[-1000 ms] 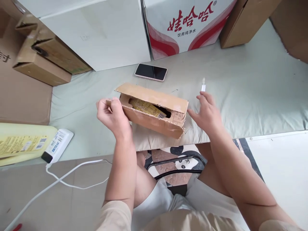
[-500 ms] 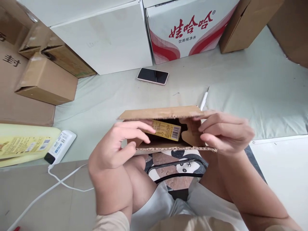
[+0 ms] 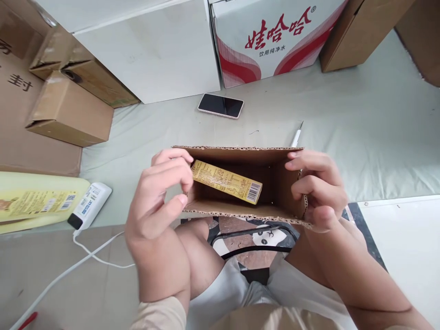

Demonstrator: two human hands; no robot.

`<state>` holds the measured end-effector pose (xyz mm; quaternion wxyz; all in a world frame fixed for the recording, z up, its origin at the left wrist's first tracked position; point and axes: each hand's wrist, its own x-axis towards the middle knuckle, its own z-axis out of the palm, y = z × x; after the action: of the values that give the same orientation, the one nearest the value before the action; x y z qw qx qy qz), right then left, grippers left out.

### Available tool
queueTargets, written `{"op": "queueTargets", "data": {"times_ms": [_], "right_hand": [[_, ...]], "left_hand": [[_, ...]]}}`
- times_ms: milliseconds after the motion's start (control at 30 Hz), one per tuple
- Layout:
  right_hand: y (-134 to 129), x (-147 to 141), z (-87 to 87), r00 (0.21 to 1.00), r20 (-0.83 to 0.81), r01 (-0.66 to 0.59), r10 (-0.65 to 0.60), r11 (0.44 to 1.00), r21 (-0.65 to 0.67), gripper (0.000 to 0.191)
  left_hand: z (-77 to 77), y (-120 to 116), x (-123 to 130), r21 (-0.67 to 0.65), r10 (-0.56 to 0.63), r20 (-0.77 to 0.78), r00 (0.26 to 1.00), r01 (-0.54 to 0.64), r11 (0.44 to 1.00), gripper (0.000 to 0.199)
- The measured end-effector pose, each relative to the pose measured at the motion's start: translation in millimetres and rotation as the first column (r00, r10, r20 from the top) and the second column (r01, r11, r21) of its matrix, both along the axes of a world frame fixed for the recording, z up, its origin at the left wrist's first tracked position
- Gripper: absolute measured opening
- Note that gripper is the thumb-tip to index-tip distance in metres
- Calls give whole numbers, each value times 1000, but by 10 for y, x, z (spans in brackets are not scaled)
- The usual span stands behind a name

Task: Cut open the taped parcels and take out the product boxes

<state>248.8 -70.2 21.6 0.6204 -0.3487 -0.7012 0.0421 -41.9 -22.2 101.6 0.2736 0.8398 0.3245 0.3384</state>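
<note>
Pale cloth point(image 3: 354, 123) spreads beneath. Left hand point(image 3: 156, 197) curls its fingers at the nine-o'clock end of the open carton point(image 3: 240, 156) — grip unclear; right hand point(image 3: 321, 185) clasps its three-o'clock wall. Yellow box point(image 3: 226, 182) inside — phone point(image 3: 221, 106) beyond near eleven, white tool point(image 3: 296, 136) toward two.

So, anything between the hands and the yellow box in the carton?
Nothing visible from above: the carton is open upward and the yellow box lies uncovered inside, slanted. At the sides, the carton's end walls flank it, with the left hand and right hand at those ends.
</note>
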Motion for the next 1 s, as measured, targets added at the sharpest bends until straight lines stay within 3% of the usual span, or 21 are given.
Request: {"op": "queueTargets", "data": {"times_ms": [100, 167, 233, 300, 367, 467, 533, 600, 733, 800, 867, 933, 1000], "right_hand": [[12, -29, -25, 999, -28, 26, -26, 1000, 11, 53], [24, -31, -33, 999, -37, -3, 3, 1000, 8, 47], [36, -22, -38, 998, -48, -45, 45, 999, 11, 40], [43, -6, -42, 996, -48, -71, 71, 997, 13, 37], [45, 16, -46, 995, -31, -91, 90, 996, -1, 37], [40, 43, -48, 993, 6, -114, 115, 993, -32, 36], [36, 45, -46, 993, 1, -118, 118, 993, -29, 33], [30, 36, -44, 990, -30, -137, 137, 991, -2, 29], [21, 21, -69, 983, -73, -168, 170, 985, 40, 33], [25, 29, -101, 986, -67, -149, 150, 989, 25, 40], [34, 38, -136, 986, -71, -152, 152, 988, 5, 43], [42, 35, -162, 984, -70, -163, 161, 986, -29, 46], [40, 11, -172, 991, -44, -131, 127, 987, -88, 49]], "left_hand": [[31, -46, -32, 63, 136, 0, 991, -135, 989, 25], [121, -97, -32, 76, 223, -80, 971, -217, 973, 25], [278, -136, 19, 111, 285, -223, 932, -266, 957, 22], [482, -135, 139, 144, 273, -387, 881, -235, 961, 19], [681, -80, 332, 95, 160, -543, 825, -129, 987, 16], [841, 68, 696, -185, -163, -737, 656, 36, 982, 13], [813, 148, 915, -367, -339, -815, 471, 34, 930, 20], [699, 180, 1064, -431, -403, -851, 337, -9, 902, 30], [469, 164, 1136, -380, -370, -898, 240, 4, 925, 36], [482, 175, 1103, -338, -327, -917, 228, -9, 941, 31], [618, 202, 1038, -312, -286, -914, 289, -47, 949, 28], [847, 222, 933, -258, -190, -887, 421, -110, 960, 24], [1099, 212, 778, -156, -21, -818, 575, -185, 970, 26]]}}
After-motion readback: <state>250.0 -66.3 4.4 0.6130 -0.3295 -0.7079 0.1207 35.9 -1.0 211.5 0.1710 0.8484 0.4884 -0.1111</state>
